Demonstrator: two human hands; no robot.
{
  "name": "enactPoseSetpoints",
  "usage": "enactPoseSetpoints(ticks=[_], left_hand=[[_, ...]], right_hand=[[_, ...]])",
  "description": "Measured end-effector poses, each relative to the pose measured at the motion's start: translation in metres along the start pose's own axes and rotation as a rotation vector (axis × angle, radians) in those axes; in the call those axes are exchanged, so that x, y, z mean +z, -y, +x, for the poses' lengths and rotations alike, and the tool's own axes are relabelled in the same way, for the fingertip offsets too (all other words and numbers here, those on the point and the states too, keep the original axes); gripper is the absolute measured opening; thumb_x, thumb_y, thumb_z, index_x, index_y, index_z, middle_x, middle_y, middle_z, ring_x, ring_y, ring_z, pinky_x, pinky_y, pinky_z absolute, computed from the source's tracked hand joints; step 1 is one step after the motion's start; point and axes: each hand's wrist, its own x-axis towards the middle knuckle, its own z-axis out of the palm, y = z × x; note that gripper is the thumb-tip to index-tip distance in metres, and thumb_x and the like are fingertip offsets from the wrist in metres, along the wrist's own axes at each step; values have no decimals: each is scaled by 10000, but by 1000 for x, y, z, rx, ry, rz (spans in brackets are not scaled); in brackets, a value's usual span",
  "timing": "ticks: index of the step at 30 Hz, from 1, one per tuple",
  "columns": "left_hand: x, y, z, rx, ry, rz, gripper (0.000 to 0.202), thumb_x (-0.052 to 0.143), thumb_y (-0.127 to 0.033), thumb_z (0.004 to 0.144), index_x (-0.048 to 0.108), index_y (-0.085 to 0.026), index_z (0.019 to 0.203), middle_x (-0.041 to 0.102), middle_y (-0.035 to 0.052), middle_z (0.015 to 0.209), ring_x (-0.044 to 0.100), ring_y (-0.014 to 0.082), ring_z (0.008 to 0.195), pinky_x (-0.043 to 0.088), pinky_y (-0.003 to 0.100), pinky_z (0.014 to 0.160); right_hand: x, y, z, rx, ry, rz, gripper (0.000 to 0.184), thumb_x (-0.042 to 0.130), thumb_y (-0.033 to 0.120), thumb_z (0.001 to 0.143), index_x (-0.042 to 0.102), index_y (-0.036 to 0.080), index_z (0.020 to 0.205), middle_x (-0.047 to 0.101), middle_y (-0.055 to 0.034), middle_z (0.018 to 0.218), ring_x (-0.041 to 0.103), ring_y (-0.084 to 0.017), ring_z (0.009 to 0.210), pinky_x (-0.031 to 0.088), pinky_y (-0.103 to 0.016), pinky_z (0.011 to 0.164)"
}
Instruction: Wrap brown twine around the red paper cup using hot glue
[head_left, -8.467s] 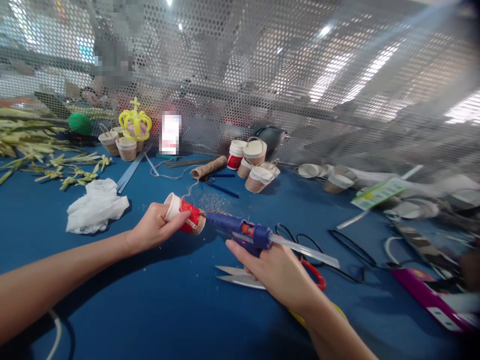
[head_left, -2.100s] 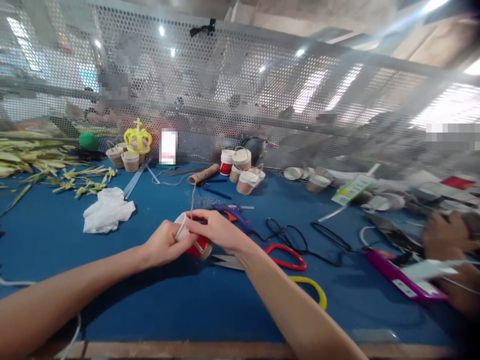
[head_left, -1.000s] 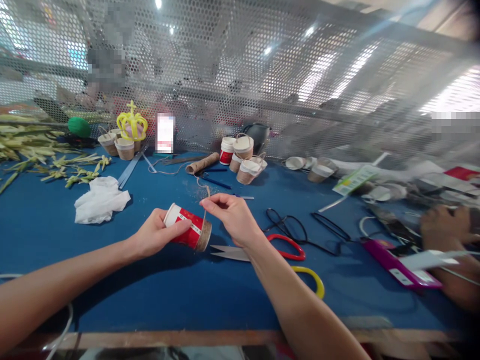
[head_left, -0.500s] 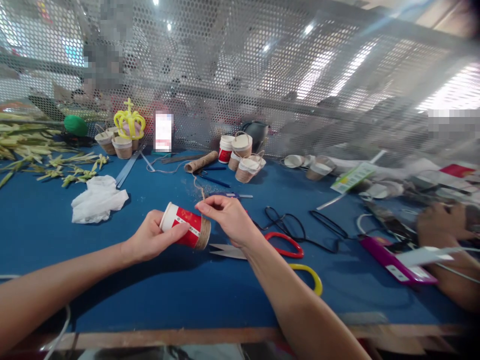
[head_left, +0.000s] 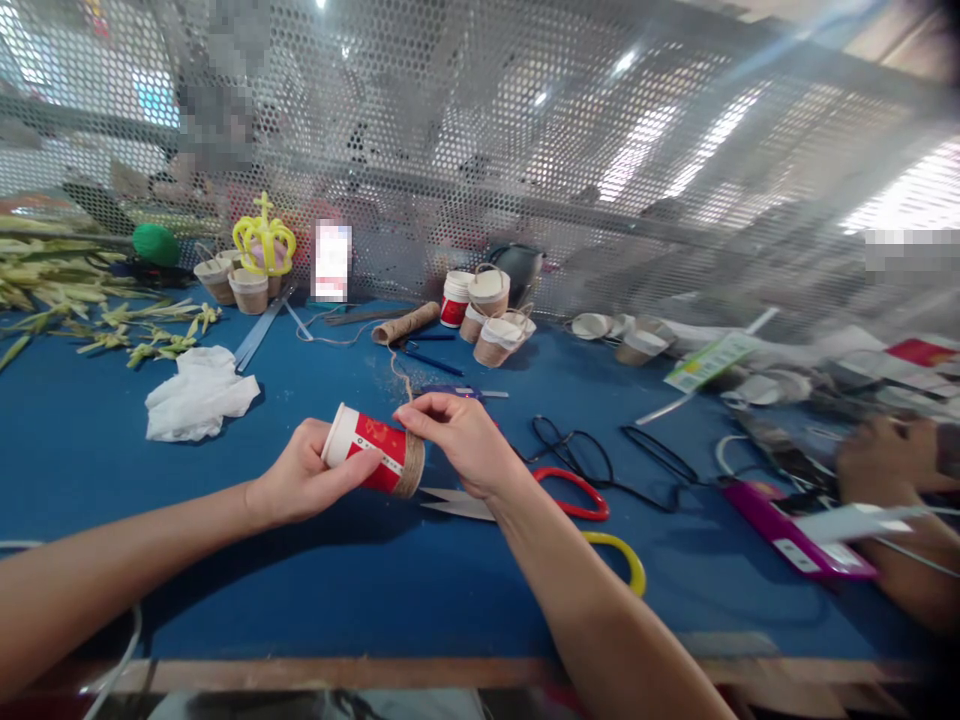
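My left hand [head_left: 304, 481] holds a red and white paper cup [head_left: 369, 452] on its side above the blue table [head_left: 337, 590]. The cup's base end is wound with brown twine. My right hand [head_left: 463, 441] pinches the twine [head_left: 403, 378] right at that wound end. The strand runs back across the table to a twine spool [head_left: 406, 323]. A blue glue gun [head_left: 461, 392] lies just behind my right hand, partly hidden by it.
Red-handled scissors [head_left: 525, 497] and a yellow loop [head_left: 621, 554] lie right of my hands. Twine-wrapped cups [head_left: 495, 325], a yellow crown [head_left: 263, 242], white tissue [head_left: 198, 392] and green leaves [head_left: 71, 300] sit further back. Another person's hand [head_left: 885, 470] works at the right. A perforated metal screen [head_left: 525, 150] stands behind.
The glue gun, held 8.5 s ago, now lies on the table. My right hand took up the twine and in the last second dropped closer to the cup's wound end.
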Motion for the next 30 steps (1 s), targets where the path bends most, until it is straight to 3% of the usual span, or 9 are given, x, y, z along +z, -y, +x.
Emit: enactPoseSetpoints(ticks=[5,10,14,17,21,25,30], left_hand=[[0,-1,0,-15,-1,-10,316,501,-181,750,455,-128,442,392,-46,416,297,34,383,262,147,362],[1,2,-1,-195,-39,-138,281,537,-248,733,551,-113,486,478,-25,437,356,46,393,312,154,378],[4,11,5,-398,-210,-331,263,583,-342,698,643,-94,633,602,21,559,477,84,476,408,182,463],[5,18,12,-467,-319,-409,288,596,-372,682,659,-92,706,644,39,632,533,103,533,449,205,531],[4,20,16,-479,-316,-353,259,590,-352,679,664,-104,682,631,14,571,518,89,487,422,178,472],[3,16,16,-455,-293,-266,243,570,-323,690,661,-101,651,615,4,533,480,74,445,365,158,402],[4,15,15,-429,-254,-212,245,541,-307,718,674,-103,686,636,10,568,498,79,466,376,158,419]], right_hand=[[0,-1,-1,12,21,-24,172,644,311,637,621,141,654,573,27,610,470,-82,580,372,-236,610],[-2,-8,4,-35,17,-210,220,570,352,713,629,140,703,604,-10,654,519,-121,625,396,-269,633],[-3,-11,8,-92,-114,-309,306,443,400,790,584,136,724,606,-52,698,552,-147,640,430,-281,582],[1,-8,4,-92,-77,-188,274,446,406,784,523,151,720,573,-30,652,552,-131,587,453,-268,536],[8,-7,-2,-144,-45,-193,177,564,301,703,487,161,779,537,2,672,533,-107,572,463,-259,561],[10,-12,-2,-190,-86,-213,162,566,246,678,468,175,785,521,11,686,514,-99,578,458,-244,548],[12,-13,-1,-185,-90,-250,151,566,235,668,464,179,765,525,13,668,511,-101,572,450,-242,544]])
